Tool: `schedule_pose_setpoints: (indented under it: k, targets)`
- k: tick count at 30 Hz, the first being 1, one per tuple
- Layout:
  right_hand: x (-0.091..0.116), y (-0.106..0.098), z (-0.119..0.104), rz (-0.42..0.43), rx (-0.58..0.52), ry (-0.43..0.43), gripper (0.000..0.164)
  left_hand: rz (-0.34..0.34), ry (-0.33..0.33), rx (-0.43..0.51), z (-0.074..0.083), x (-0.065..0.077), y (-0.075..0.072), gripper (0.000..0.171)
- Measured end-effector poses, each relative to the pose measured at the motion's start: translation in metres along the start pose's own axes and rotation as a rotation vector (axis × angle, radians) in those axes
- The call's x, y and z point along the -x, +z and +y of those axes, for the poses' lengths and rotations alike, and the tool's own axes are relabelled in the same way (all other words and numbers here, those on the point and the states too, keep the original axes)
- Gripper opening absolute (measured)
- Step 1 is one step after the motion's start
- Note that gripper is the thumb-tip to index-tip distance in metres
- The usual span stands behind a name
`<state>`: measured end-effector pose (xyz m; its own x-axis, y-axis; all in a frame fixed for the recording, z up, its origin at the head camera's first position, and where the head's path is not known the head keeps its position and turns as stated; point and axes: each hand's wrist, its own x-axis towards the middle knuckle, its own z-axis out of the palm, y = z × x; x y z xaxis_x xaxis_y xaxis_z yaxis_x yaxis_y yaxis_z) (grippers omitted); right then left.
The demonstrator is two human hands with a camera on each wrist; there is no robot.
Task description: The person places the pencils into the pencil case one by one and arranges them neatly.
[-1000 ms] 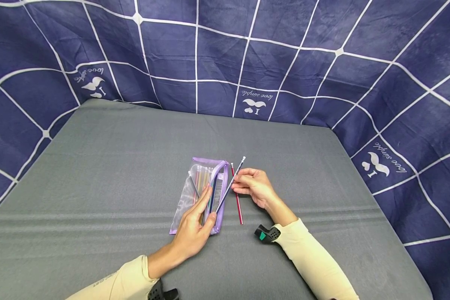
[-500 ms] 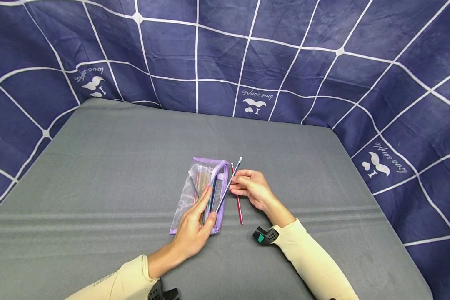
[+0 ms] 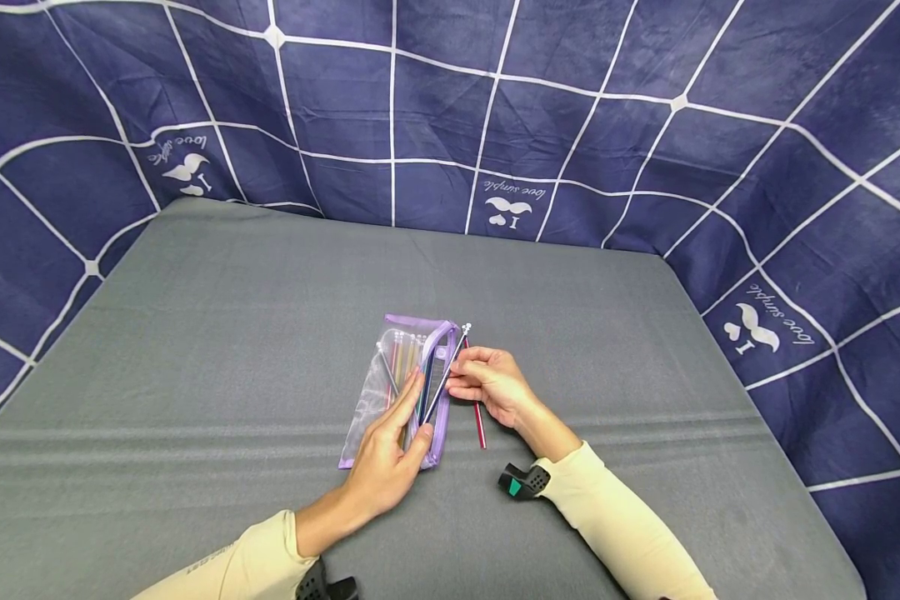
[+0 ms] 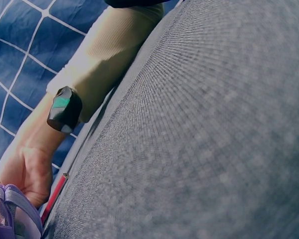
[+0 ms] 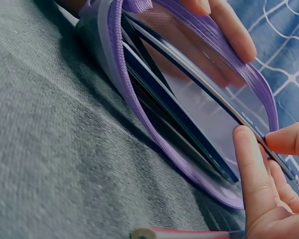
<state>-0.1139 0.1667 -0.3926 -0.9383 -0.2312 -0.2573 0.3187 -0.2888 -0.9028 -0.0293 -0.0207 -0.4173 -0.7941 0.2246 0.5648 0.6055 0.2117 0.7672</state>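
A purple-trimmed mesh pencil case (image 3: pixel 363 421) lies on the grey surface with its zipper open. My left hand (image 3: pixel 382 467) holds it, fingers over the mesh and thumb at the mouth's edge. Between thumb and fingers, my right hand (image 3: pixel 495 387) pinches a dark blue pencil (image 5: pixel 199 83) near its white-tipped end. Its lower part slants inside the case, as the right wrist view shows. Several pencils (image 3: pixel 399 358) show through the mesh, and dark ones (image 5: pixel 179 119) lie just inside the opening. Beside the case, a red pencil (image 3: pixel 480 429) rests partly hidden under my right hand.
The grey cloth-covered surface (image 3: pixel 232 333) stretches out around the case. Blue curtains (image 3: pixel 435 108) with white lines hang along its back and sides. A black wrist device (image 3: pixel 523 482) sits at the right sleeve, another (image 3: pixel 326 583) at the left.
My right hand has moved left and slightly down with the blue pencil, bringing it further into the case's mouth. My left hand and the case stay in place.
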Motion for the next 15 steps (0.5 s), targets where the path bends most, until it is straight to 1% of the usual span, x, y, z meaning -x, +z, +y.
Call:
schedule_pose_setpoints:
  k: [9,15]
  targets:
    - [0.0007,0.0041,0.0029,-0.006,0.015,0.043,0.017,0.008,0.026,-0.005,-0.002,0.0003,0.001,0.064]
    - [-0.0008,0.0036,0.0043,-0.005,0.028,0.058,0.015,0.006,0.03,-0.016,-0.0021,0.0005,0.0013,0.064]
